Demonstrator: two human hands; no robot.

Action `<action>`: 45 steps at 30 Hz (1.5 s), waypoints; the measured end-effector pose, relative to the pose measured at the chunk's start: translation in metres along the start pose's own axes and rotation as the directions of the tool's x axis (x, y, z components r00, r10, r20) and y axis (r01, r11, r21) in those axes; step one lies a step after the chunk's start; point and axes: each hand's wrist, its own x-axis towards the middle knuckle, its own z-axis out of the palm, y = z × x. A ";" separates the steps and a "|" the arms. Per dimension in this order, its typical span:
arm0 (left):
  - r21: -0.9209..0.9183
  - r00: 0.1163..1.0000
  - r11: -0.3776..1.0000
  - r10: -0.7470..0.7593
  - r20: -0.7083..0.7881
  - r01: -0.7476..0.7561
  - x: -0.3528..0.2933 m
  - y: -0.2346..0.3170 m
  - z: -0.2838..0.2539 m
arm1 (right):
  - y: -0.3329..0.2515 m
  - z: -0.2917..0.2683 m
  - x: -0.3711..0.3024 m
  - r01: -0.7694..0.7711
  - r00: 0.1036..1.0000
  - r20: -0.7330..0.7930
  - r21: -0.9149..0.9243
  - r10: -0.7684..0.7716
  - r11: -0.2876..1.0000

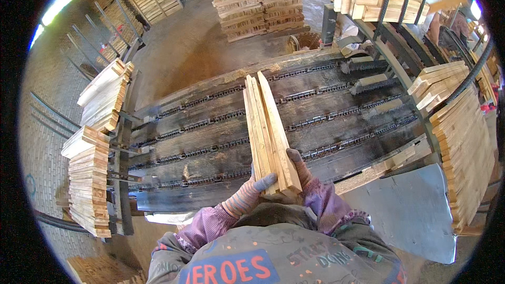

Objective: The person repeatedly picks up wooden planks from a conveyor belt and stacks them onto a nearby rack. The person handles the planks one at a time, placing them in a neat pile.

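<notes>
Several narrow wooden boards (261,131) are bunched together and point away from me above a dark chain conveyor table (205,150). My left hand (246,193), in a striped glove with grey fingertips, grips their near end from the left, its thumb lying across the top. From the other side my right hand (300,168), gloved alike, is closed against the rightmost board; part of its fingers is hidden beneath the wood. A slight gap runs between the right board and those beside it toward the far end.
Board stacks (89,179) stand along the table's left side, and a tall board stack (463,152) at right. A grey metal sheet (405,208) lies near right. Beyond the table is a large wood pile (255,2). Another person (434,26) is at far right, behind black curved bars (386,2).
</notes>
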 end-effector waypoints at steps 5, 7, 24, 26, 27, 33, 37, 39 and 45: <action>0.484 0.984 0.857 0.163 0.073 -0.177 0.000 -0.015 -0.036 | -0.015 -0.033 0.000 0.246 0.948 -0.051 -0.506 -0.313 0.827; 0.565 0.995 0.822 0.103 -0.020 -0.073 0.007 -0.022 -0.061 | -0.028 -0.029 -0.001 0.226 0.879 -0.027 -0.855 -0.476 0.466; 0.870 0.958 0.480 -0.183 0.222 -0.110 0.043 -0.060 -0.081 | -0.045 -0.062 0.006 -0.473 0.681 -0.287 -0.875 -0.673 -0.105; 0.788 0.947 0.611 -0.203 0.249 -0.076 0.034 -0.060 -0.085 | -0.009 -0.001 0.023 -0.743 0.619 -0.321 -0.535 -0.717 -0.402; 0.775 0.937 0.626 -0.210 0.279 -0.090 0.032 -0.059 -0.082 | 0.009 -0.011 0.027 -0.792 0.575 -0.228 -0.395 -0.786 -0.466; 0.828 0.987 0.550 -0.044 0.155 -0.106 -0.029 -0.042 -0.094 | 0.008 -0.007 0.053 -0.679 0.659 -0.284 -0.622 -0.696 -0.390; 0.790 0.938 0.566 0.345 0.035 -0.237 -0.100 -0.038 -0.156 | -0.010 0.014 0.057 -0.060 0.772 -0.113 -0.993 -0.626 0.107; 0.740 0.905 0.631 0.418 -0.074 -0.231 -0.147 -0.041 -0.202 | -0.002 0.041 0.070 0.103 0.836 -0.012 -0.979 -0.549 0.178; 0.784 0.755 0.607 0.453 -0.475 0.129 -0.255 -0.116 -0.343 | 0.129 0.239 0.113 0.468 0.841 0.420 -0.881 -0.340 0.070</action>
